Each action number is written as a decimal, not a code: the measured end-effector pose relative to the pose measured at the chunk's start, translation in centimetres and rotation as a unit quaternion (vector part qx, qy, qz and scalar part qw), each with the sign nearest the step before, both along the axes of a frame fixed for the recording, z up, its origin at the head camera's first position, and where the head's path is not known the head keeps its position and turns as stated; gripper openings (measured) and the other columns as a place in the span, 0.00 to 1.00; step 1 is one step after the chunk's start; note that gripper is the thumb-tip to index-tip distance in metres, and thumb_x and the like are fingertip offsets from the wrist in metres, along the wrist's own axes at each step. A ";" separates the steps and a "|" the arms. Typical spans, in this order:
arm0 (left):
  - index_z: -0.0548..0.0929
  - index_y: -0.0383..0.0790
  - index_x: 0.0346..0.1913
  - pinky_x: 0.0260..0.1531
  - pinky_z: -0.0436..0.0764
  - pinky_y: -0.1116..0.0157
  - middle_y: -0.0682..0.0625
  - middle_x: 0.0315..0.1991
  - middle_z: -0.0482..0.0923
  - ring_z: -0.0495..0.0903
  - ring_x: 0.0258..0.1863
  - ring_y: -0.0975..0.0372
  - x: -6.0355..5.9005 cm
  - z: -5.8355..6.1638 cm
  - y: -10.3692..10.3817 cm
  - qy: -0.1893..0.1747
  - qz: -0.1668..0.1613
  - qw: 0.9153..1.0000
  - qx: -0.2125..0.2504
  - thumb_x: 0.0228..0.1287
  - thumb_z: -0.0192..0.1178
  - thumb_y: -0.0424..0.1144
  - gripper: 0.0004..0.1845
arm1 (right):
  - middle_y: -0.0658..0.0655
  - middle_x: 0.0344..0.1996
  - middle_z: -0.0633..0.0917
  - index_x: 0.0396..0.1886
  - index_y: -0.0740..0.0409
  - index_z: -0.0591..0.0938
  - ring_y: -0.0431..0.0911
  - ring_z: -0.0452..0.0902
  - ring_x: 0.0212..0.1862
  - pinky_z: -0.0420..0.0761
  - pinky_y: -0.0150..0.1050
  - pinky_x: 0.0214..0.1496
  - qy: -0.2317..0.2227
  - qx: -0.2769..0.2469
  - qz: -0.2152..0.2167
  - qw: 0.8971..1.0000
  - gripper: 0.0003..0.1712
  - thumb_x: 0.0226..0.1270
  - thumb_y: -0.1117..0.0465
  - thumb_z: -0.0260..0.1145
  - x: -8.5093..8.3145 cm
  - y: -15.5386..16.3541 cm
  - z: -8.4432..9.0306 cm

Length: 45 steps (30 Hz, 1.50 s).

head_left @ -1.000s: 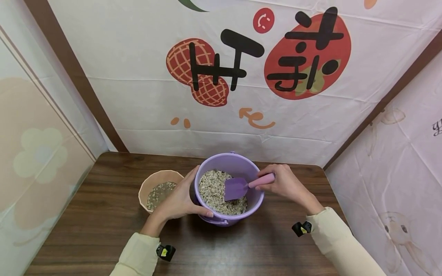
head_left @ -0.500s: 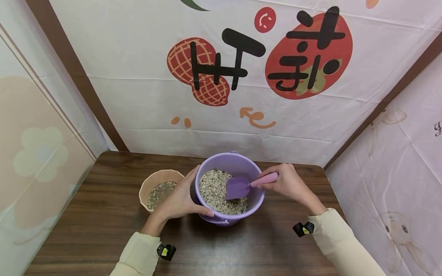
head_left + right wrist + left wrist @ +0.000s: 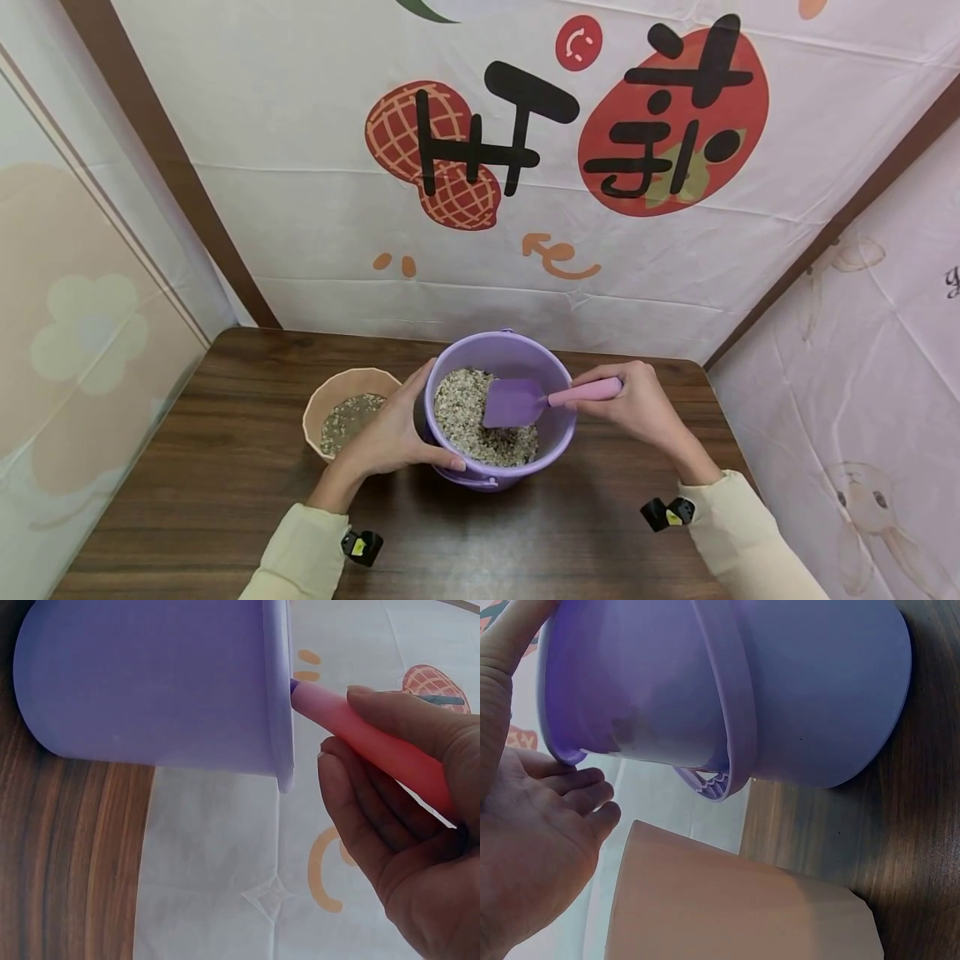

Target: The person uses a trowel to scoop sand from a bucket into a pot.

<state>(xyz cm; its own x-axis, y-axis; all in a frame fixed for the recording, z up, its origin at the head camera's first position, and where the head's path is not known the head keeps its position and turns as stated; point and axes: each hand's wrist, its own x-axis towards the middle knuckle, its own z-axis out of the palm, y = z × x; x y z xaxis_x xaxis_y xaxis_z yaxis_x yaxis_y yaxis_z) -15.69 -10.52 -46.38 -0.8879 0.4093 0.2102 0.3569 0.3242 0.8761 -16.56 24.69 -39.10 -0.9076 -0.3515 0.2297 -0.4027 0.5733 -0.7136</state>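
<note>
Toward the far edge of the brown table (image 3: 187,483), gripping the purple bucket (image 3: 517,357) by its rim with the left hand (image 3: 390,437), with the thumb lying over the near left edge. Pinching the pink handle (image 3: 588,392) of the purple shovel (image 3: 525,404) between the thumb and fingers of the right hand (image 3: 633,396), just outside the right rim. Holding the flat blade inside the bucket, over speckled grains (image 3: 461,417) — visible only in the head view, without showing for certain whether touching them or hanging just clear. Losing that blade behind the bucket's outer wall in the right wrist view, but showing there the thumb pressing along one side of the handle and the fingertips bending in on the other. Revealing more fully in the left wrist view the carrying handle (image 3: 731,690), curving around the bucket's outside, and a gap beside the peach bowl (image 3: 720,900) — partly covered by the left hand from above. Showing more grains in a greyish-brown mix within that bowl, from the head view alone. Facing a printed white cloth (image 3: 315,225) and wearing cream sleeves (image 3: 738,517), with a small black device (image 3: 362,547) at each wrist.
</note>
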 end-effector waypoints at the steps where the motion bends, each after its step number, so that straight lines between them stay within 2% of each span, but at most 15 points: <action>1: 0.54 0.45 0.81 0.71 0.60 0.47 0.47 0.76 0.60 0.63 0.72 0.54 0.0 0.0 0.0 0.000 0.000 1.000 0.001 0.24 0.88 0.58 0.76 | 0.38 0.33 0.90 0.39 0.50 0.93 0.39 0.87 0.39 0.84 0.34 0.40 -0.001 -0.003 -0.001 1.000 0.13 0.53 0.54 0.83 0.1 0.0 0.0; 7: 0.53 0.45 0.81 0.71 0.59 0.46 0.46 0.76 0.61 0.63 0.72 0.53 0.0 0.0 0.1 -0.005 -0.002 1.000 0.006 0.24 0.88 0.58 0.77 | 0.42 0.32 0.90 0.39 0.54 0.92 0.42 0.87 0.38 0.84 0.35 0.36 -0.023 -0.029 -0.015 0.999 0.17 0.51 0.52 0.84 0.7 0.2 0.1; 12: 0.54 0.47 0.81 0.71 0.59 0.45 0.47 0.75 0.62 0.64 0.72 0.52 0.0 0.0 0.1 -0.001 -0.003 1.000 0.010 0.24 0.88 0.59 0.76 | 0.42 0.33 0.91 0.41 0.55 0.92 0.42 0.88 0.40 0.85 0.35 0.38 -0.043 -0.038 -0.010 0.998 0.17 0.53 0.53 0.83 1.1 -0.1 -0.1; 23: 0.54 0.47 0.81 0.71 0.60 0.46 0.47 0.75 0.61 0.63 0.72 0.54 0.0 0.0 0.1 0.003 0.001 1.000 -0.001 0.24 0.88 0.59 0.77 | 0.43 0.33 0.91 0.36 0.51 0.93 0.40 0.88 0.38 0.85 0.35 0.38 -0.021 -0.033 -0.005 0.999 0.12 0.50 0.57 0.84 1.1 -1.4 -1.0; 34: 0.56 0.46 0.80 0.70 0.60 0.44 0.45 0.74 0.64 0.65 0.71 0.50 0.0 0.0 0.1 0.007 -0.010 1.000 0.016 0.25 0.88 0.58 0.74 | 0.45 0.30 0.91 0.36 0.57 0.93 0.39 0.87 0.35 0.86 0.36 0.33 -0.012 -0.026 -0.019 0.999 0.13 0.49 0.61 0.84 0.9 -3.1 -1.3; 40: 0.55 0.47 0.81 0.69 0.61 0.43 0.45 0.74 0.63 0.65 0.71 0.51 0.0 -0.2 0.1 0.006 -0.007 1.000 0.012 0.25 0.88 0.58 0.75 | 0.43 0.29 0.90 0.34 0.54 0.93 0.39 0.87 0.35 0.86 0.36 0.32 -0.015 -0.033 -0.033 0.999 0.12 0.47 0.63 0.85 0.9 -3.8 -1.4; 45: 0.54 0.47 0.81 0.70 0.61 0.45 0.46 0.75 0.61 0.64 0.71 0.52 0.1 -0.2 0.1 0.004 0.001 1.000 0.005 0.24 0.88 0.59 0.76 | 0.46 0.29 0.91 0.34 0.56 0.93 0.39 0.86 0.35 0.85 0.34 0.32 -0.019 -0.037 -0.041 0.998 0.13 0.47 0.64 0.85 0.8 -3.9 -1.6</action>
